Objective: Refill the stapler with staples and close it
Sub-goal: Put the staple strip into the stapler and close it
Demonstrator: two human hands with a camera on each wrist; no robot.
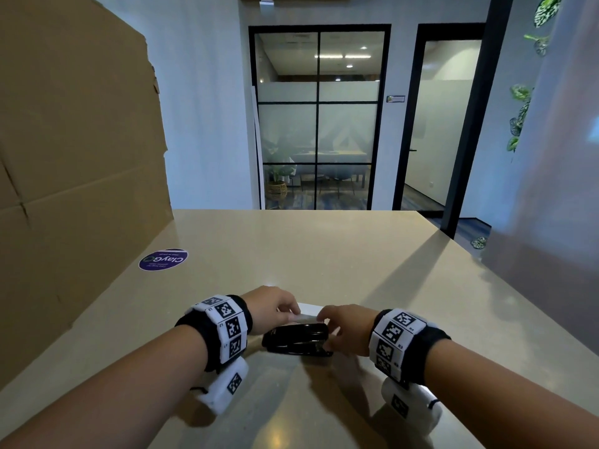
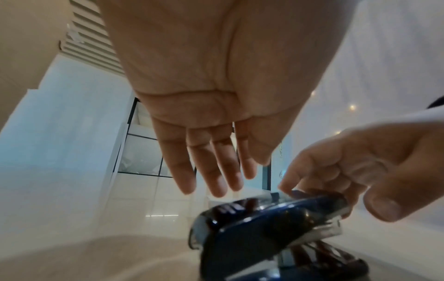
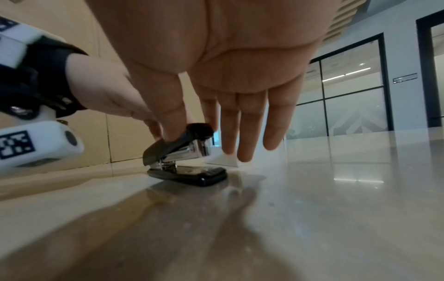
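Beige desk (image 1: 324, 254): right hand (image 1: 343, 328) pinches stapler (image 1: 296, 343) top, left hand (image 1: 272, 307) fingers straight; lid could snap back.

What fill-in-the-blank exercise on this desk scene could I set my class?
1. The right hand pinches the ___ by its top cover.
2. The stapler rests on the beige ___.
3. The round sticker left of the hands is ___.
Missing words: stapler; table; purple.

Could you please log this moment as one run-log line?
stapler on table | right hand touches its top | left hand open | staples unseen
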